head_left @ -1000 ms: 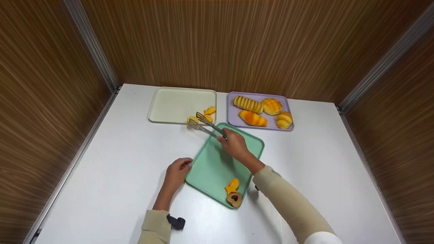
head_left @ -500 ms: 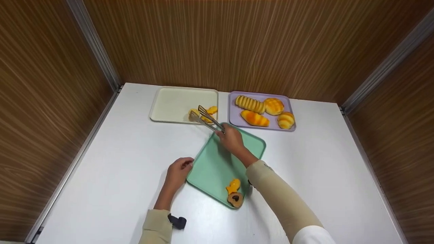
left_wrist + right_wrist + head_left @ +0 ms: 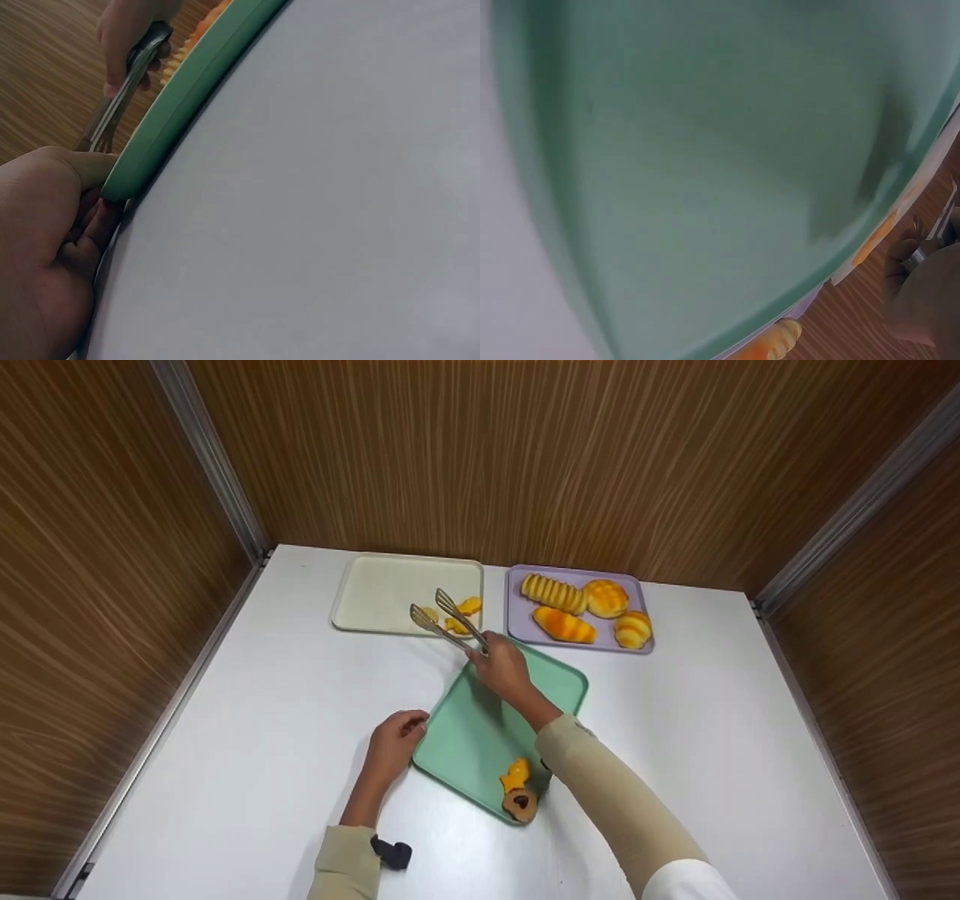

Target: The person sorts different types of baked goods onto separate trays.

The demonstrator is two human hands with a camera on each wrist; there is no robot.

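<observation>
My right hand grips metal tongs above the far end of a green tray. The tongs' arms stand apart with nothing between them. Their tips overlap the near right corner of a cream tray, where a round yellow biscuit and yellow fish-shaped pieces lie. On the green tray's near corner are an orange fish-shaped piece and a brown biscuit with a dark heart centre. My left hand pinches the green tray's left rim, its fingers curled at the edge in the left wrist view.
A purple tray at the back right bears several breads, among them a ridged loaf and a round bun. Wood-grain panels enclose the white table at the back and sides.
My right hand has moved forward and left with the tongs, bringing their tips over the cream tray. Their arms have spread wider since half a second ago. The left hand stays at the rim.
</observation>
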